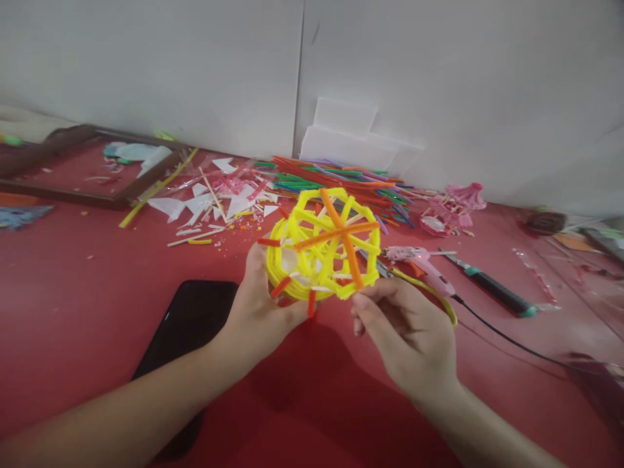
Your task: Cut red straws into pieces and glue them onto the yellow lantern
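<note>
1. Head view: your left hand (258, 296) grasps the yellow model (334, 237) around its left side and underneath, holding it up above the red table (73, 312).
2. Your right hand (414, 338) pinches the model's lower right rim between thumb and fingers.
3. Beyond that hand lies a pink glue gun (435, 273), with a dark-handled cutter (502, 290) to its right.
4. A black phone (195, 315) lies partly beneath your left forearm.
</note>
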A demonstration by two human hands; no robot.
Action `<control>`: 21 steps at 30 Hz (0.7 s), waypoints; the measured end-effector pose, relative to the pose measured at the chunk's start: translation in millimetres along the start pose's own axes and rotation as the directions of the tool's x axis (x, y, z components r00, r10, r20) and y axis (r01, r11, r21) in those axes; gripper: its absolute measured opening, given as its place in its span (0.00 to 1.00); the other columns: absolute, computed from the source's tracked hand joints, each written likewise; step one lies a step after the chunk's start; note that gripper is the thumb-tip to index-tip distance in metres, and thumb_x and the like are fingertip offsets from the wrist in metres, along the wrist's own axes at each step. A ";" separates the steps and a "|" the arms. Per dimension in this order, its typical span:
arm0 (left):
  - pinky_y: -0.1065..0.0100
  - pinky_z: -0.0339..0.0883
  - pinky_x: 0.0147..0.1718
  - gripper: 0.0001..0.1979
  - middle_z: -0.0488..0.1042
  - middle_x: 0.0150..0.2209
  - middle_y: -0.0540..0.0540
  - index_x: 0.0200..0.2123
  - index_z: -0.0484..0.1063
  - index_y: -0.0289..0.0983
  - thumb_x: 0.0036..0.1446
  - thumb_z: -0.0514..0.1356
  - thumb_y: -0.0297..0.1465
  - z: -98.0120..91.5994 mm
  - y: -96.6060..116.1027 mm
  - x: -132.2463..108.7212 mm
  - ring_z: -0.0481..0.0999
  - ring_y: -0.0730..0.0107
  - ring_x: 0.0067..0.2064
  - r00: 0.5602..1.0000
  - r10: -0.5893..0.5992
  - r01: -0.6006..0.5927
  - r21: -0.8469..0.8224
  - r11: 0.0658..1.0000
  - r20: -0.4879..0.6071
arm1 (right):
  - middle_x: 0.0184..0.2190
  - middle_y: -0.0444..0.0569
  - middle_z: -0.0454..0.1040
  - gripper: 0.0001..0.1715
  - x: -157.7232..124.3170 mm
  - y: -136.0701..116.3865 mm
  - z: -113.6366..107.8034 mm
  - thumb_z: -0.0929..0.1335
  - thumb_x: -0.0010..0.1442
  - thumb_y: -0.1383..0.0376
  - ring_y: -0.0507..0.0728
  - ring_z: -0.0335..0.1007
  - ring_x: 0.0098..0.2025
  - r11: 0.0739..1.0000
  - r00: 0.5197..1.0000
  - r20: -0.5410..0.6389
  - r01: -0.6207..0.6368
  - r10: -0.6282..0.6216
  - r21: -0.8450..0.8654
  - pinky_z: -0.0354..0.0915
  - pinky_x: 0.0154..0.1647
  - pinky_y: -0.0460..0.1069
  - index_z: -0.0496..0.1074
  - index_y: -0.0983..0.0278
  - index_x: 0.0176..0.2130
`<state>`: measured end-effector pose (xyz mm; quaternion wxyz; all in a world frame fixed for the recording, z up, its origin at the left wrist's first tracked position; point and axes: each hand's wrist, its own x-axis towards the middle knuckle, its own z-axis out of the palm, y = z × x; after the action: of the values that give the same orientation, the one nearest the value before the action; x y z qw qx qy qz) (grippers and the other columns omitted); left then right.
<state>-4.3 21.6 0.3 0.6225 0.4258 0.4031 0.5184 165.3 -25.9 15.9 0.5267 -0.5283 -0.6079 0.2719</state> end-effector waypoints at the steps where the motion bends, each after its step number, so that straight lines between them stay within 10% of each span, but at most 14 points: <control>1: 0.58 0.74 0.51 0.28 0.77 0.47 0.49 0.46 0.63 0.45 0.42 0.68 0.25 -0.4 -0.6 -0.1 0.78 0.57 0.52 1.000 0.008 -0.008 0.003 1.000 0.005 | 0.21 0.41 0.74 0.04 1.2 -0.5 -0.1 0.69 0.60 0.67 0.49 0.71 0.19 0.998 0.999 0.005 -0.035 0.035 0.053 0.69 0.19 0.43 0.72 0.63 0.32; 10: 0.62 0.77 0.43 0.30 0.77 0.45 0.48 0.46 0.61 0.43 0.42 0.71 0.25 0.0 -1.8 -1.3 0.80 0.58 0.49 0.999 -0.033 0.032 0.038 0.999 0.013 | 0.18 0.40 0.71 0.08 10.4 4.2 -2.7 0.73 0.55 0.63 0.47 0.64 0.15 0.689 0.890 0.278 -0.456 0.362 0.564 0.64 0.13 0.41 0.72 0.63 0.30; 21: 0.63 0.78 0.42 0.29 0.78 0.47 0.44 0.49 0.64 0.40 0.44 0.70 0.25 -0.7 -2.4 -1.8 0.80 0.57 0.48 1.000 -0.005 0.004 0.150 0.989 0.007 | 0.17 0.39 0.69 0.10 14.8 0.8 -3.7 0.75 0.50 0.65 0.44 0.59 0.13 0.417 0.751 0.450 -0.650 0.484 0.636 0.59 0.10 0.38 0.71 0.65 0.26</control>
<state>-4.5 19.6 -2.0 0.5915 0.4724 0.4396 0.4835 170.6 -12.7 21.6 0.5101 -0.3995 -0.2669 0.7134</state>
